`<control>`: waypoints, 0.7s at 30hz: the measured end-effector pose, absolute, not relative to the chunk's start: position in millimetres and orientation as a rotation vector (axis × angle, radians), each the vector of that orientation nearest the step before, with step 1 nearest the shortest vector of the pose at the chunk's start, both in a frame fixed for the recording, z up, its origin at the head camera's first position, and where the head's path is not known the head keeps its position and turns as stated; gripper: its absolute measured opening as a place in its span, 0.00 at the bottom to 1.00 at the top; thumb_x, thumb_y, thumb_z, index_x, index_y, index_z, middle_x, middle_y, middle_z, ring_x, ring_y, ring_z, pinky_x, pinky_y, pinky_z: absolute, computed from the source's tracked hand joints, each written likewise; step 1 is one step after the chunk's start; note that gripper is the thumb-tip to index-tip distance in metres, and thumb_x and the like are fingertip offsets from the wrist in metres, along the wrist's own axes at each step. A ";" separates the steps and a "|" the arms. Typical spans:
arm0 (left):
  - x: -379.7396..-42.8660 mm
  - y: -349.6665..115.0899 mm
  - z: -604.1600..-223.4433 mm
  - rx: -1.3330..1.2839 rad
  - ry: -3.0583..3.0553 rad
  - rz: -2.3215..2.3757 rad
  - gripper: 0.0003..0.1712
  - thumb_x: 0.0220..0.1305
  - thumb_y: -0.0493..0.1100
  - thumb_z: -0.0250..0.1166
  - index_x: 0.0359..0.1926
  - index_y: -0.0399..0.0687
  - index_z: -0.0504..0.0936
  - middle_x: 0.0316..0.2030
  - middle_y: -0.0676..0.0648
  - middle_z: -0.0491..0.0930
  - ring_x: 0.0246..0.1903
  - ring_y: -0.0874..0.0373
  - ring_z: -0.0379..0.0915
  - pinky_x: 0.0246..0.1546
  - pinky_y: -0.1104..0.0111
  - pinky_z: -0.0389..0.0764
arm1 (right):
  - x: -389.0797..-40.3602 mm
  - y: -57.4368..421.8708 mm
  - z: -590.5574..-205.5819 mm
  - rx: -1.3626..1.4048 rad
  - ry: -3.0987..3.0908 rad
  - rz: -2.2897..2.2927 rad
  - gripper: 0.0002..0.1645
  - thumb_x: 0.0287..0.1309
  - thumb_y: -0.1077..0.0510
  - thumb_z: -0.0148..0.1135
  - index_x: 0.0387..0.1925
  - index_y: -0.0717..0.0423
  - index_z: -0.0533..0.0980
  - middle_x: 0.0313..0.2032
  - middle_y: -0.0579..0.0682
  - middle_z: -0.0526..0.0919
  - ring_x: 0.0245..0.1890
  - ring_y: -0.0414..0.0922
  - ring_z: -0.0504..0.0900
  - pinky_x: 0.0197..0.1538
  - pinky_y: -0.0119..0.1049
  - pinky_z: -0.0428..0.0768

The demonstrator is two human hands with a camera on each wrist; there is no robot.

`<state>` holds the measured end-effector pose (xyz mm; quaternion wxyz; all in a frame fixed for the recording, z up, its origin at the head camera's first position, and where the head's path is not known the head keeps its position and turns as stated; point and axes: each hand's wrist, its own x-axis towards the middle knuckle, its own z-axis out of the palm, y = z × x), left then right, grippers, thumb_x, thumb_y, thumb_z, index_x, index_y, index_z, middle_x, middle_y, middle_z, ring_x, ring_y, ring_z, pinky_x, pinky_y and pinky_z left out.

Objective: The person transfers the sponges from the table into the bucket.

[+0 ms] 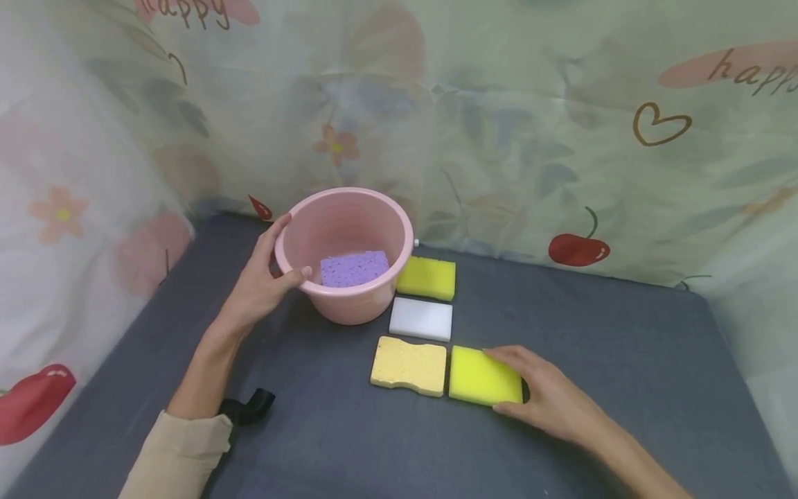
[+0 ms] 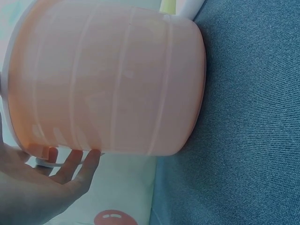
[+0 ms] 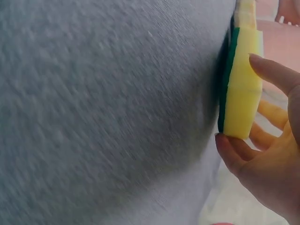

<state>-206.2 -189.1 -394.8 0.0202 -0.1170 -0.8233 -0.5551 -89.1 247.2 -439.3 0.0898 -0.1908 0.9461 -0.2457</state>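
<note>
My left hand [image 1: 257,290] grips the left rim of a pink bucket [image 1: 352,308], thumb over the edge and fingers outside against the wall [image 2: 108,89]. A purple sponge [image 1: 354,269] lies inside the bucket. On the table, my right hand [image 1: 548,396] holds a bright yellow scouring sponge [image 1: 483,374] by its edges. The right wrist view shows this sponge's dark green scouring layer [image 3: 228,84] underneath, facing the cloth. Left of it lies a pale yellow sponge [image 1: 408,365] with notched sides. Behind that are a white sponge [image 1: 421,319] and another yellow sponge [image 1: 427,278], partly hidden by the bucket.
Dark grey cloth [image 1: 324,443] covers the table. A printed curtain [image 1: 486,138] with flowers and cherries hangs along the back and sides. Near the left forearm there is a black strap or band [image 1: 249,407].
</note>
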 end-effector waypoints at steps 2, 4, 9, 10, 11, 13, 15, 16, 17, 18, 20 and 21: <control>-206.3 -188.8 -394.9 -0.362 -2.552 -1.723 0.52 0.61 0.40 0.68 0.79 0.61 0.47 0.75 0.47 0.48 0.68 0.49 0.54 0.64 0.47 0.65 | -89.8 249.7 -435.2 -0.579 2.825 -0.729 0.45 0.45 0.51 0.80 0.66 0.49 0.72 0.59 0.45 0.76 0.58 0.48 0.76 0.58 0.51 0.76; -206.2 -188.6 -394.9 -0.358 -2.554 -1.722 0.53 0.61 0.41 0.68 0.79 0.62 0.47 0.75 0.47 0.48 0.68 0.49 0.54 0.64 0.47 0.65 | -90.8 251.7 -430.9 -0.589 2.830 -0.728 0.45 0.45 0.51 0.80 0.66 0.49 0.72 0.58 0.45 0.76 0.58 0.48 0.76 0.57 0.51 0.76; -206.1 -188.5 -394.4 -0.362 -2.569 -1.720 0.53 0.62 0.45 0.70 0.79 0.63 0.47 0.76 0.47 0.47 0.68 0.49 0.53 0.64 0.47 0.65 | -93.5 254.9 -420.0 -0.619 2.840 -0.733 0.44 0.46 0.52 0.80 0.66 0.49 0.72 0.58 0.44 0.77 0.58 0.48 0.76 0.56 0.50 0.77; -206.2 -188.5 -394.3 -0.363 -2.570 -1.723 0.53 0.62 0.45 0.70 0.79 0.63 0.47 0.76 0.48 0.47 0.68 0.49 0.53 0.64 0.47 0.66 | -94.2 255.3 -417.9 -0.627 2.847 -0.733 0.44 0.45 0.52 0.80 0.66 0.49 0.72 0.58 0.44 0.77 0.58 0.48 0.76 0.56 0.50 0.77; -206.3 -188.4 -394.2 -0.362 -2.571 -1.723 0.53 0.62 0.45 0.70 0.79 0.63 0.47 0.75 0.48 0.47 0.68 0.50 0.53 0.63 0.47 0.66 | -95.0 255.5 -415.8 -0.634 2.856 -0.736 0.44 0.45 0.52 0.80 0.66 0.49 0.72 0.58 0.44 0.76 0.58 0.48 0.76 0.56 0.50 0.77; -206.3 -188.4 -394.0 -0.359 -2.567 -1.731 0.53 0.61 0.44 0.70 0.79 0.63 0.47 0.75 0.48 0.48 0.68 0.50 0.54 0.63 0.48 0.66 | -97.1 255.7 -412.1 -0.655 2.878 -0.738 0.44 0.45 0.52 0.80 0.66 0.48 0.72 0.58 0.44 0.76 0.58 0.48 0.76 0.56 0.51 0.77; -206.2 -188.7 -393.8 -0.353 -2.564 -1.734 0.53 0.61 0.43 0.69 0.79 0.63 0.47 0.75 0.48 0.48 0.67 0.50 0.54 0.63 0.48 0.66 | -99.1 255.5 -408.6 -0.680 2.898 -0.746 0.44 0.46 0.52 0.80 0.66 0.48 0.72 0.59 0.44 0.76 0.59 0.49 0.75 0.57 0.52 0.77; -206.1 -188.7 -393.6 -0.352 -2.562 -1.735 0.53 0.61 0.43 0.69 0.79 0.62 0.47 0.75 0.48 0.48 0.68 0.50 0.54 0.63 0.48 0.66 | -100.0 255.4 -406.9 -0.692 2.907 -0.747 0.44 0.46 0.52 0.80 0.66 0.48 0.72 0.59 0.44 0.76 0.59 0.49 0.75 0.57 0.52 0.77; -206.1 -188.8 -393.5 -0.351 -2.558 -1.738 0.53 0.61 0.42 0.69 0.79 0.62 0.47 0.75 0.48 0.48 0.68 0.50 0.54 0.63 0.48 0.66 | -101.0 255.3 -405.0 -0.704 2.912 -0.752 0.44 0.46 0.51 0.80 0.66 0.48 0.72 0.60 0.44 0.76 0.60 0.49 0.75 0.57 0.52 0.76; -206.0 -188.8 -393.3 -0.352 -2.556 -1.742 0.53 0.61 0.42 0.69 0.79 0.62 0.47 0.75 0.48 0.48 0.68 0.50 0.54 0.63 0.49 0.66 | -101.8 255.1 -402.9 -0.717 2.915 -0.755 0.44 0.47 0.51 0.79 0.67 0.48 0.71 0.60 0.45 0.75 0.60 0.49 0.75 0.57 0.52 0.76; -205.9 -189.0 -393.5 -0.351 -2.557 -1.740 0.53 0.61 0.42 0.69 0.79 0.62 0.47 0.75 0.48 0.48 0.68 0.51 0.54 0.63 0.51 0.67 | -103.5 254.4 -398.7 -0.740 2.919 -0.756 0.44 0.48 0.50 0.79 0.67 0.48 0.71 0.60 0.45 0.75 0.60 0.49 0.74 0.57 0.53 0.76; -206.0 -189.0 -393.6 -0.353 -2.554 -1.741 0.53 0.61 0.42 0.69 0.79 0.61 0.48 0.75 0.47 0.49 0.68 0.50 0.55 0.63 0.53 0.67 | -104.5 253.9 -396.3 -0.750 2.918 -0.756 0.44 0.48 0.50 0.79 0.67 0.48 0.71 0.60 0.45 0.75 0.60 0.49 0.74 0.57 0.53 0.76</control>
